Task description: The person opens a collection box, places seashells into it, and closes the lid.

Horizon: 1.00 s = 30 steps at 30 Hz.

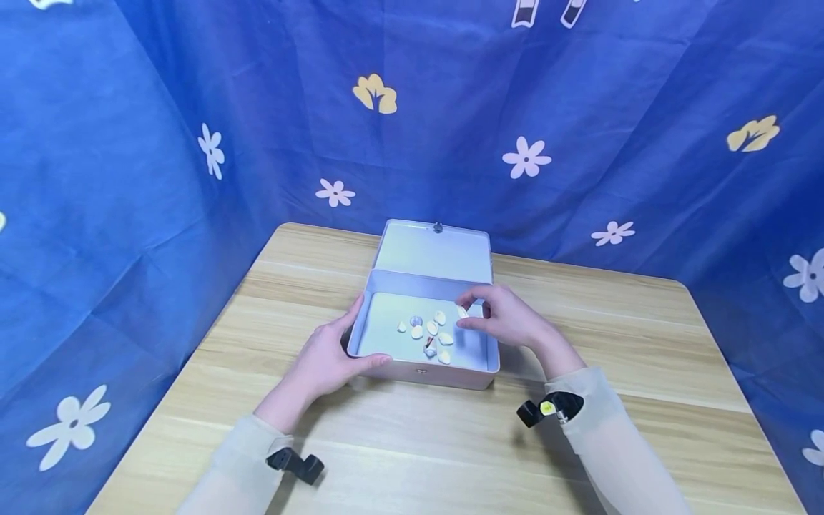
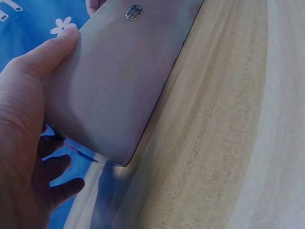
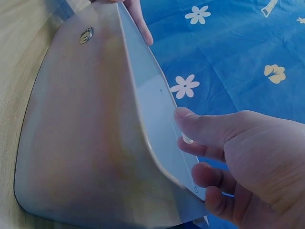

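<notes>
A metal box (image 1: 393,369) with a pale inside stands on the table with its lid (image 1: 433,252) laid back. Several small whitish shells (image 1: 432,328) lie scattered on its floor, one shell (image 1: 430,347) marked with dark red. My left hand (image 1: 322,357) holds the box by its front left corner, thumb along the front rim and fingers at the left side. Over the right part of the box, my right hand (image 1: 508,315) pinches a small white shell (image 1: 462,312) between thumb and forefinger. In the right wrist view that shell (image 3: 187,138) is mostly hidden by the fingers.
The light wooden table (image 1: 412,458) reaches forward to a blue cloth (image 1: 444,143) with flower prints. A clasp (image 2: 134,13) sits on the box's front wall, and a latch (image 1: 438,227) on the lid's far edge.
</notes>
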{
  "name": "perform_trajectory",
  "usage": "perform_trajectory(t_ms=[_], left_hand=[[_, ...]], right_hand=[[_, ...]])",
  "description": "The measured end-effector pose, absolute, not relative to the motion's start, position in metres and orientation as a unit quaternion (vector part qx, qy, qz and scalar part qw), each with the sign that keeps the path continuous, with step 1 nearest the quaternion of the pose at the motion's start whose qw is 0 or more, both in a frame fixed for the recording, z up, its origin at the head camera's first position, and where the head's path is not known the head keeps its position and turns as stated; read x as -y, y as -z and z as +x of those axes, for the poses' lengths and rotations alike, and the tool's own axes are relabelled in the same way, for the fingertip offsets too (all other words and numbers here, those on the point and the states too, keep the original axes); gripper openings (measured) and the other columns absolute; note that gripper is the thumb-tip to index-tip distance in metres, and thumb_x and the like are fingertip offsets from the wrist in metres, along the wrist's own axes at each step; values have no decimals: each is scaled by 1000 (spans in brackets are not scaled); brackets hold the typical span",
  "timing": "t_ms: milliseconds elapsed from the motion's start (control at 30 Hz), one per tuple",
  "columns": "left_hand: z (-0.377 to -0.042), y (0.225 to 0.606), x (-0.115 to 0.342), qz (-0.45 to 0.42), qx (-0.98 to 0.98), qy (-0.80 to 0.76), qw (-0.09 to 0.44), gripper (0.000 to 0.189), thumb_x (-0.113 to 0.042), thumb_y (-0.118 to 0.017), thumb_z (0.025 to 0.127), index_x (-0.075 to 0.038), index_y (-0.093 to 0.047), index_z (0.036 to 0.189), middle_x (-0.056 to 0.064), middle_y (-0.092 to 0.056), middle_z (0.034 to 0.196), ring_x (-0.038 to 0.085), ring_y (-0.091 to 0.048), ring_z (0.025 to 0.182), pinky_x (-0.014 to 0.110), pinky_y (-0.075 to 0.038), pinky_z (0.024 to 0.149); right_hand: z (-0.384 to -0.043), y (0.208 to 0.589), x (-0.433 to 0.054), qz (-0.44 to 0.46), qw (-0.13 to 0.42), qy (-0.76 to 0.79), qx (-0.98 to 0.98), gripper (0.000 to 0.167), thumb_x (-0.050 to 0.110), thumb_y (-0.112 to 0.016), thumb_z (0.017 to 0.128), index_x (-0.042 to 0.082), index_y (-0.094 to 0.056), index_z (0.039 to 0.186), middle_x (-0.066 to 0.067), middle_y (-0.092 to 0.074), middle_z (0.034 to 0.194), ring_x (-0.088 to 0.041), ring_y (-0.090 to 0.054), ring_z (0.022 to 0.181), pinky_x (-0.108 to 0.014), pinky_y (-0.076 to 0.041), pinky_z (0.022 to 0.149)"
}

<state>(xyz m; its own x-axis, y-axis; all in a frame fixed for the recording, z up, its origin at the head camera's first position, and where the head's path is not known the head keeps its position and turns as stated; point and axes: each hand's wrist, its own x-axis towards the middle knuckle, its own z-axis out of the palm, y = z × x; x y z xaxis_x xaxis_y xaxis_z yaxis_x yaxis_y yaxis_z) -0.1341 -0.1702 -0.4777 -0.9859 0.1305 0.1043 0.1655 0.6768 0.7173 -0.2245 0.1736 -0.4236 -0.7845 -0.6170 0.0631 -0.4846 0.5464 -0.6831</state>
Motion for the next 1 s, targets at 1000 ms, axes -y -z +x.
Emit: perform_trajectory(t_ms=[1000], left_hand=[[-134, 483, 170, -80, 916, 392, 29, 128, -77, -85, 70, -27, -23, 170, 17, -45, 160, 39, -46, 145, 58, -39, 117]], right_hand=[[-218, 419, -180, -335, 67, 346, -874, 41, 22, -84, 94, 10, -73, 131, -5, -71, 128, -15, -56, 64, -31, -50, 60]])
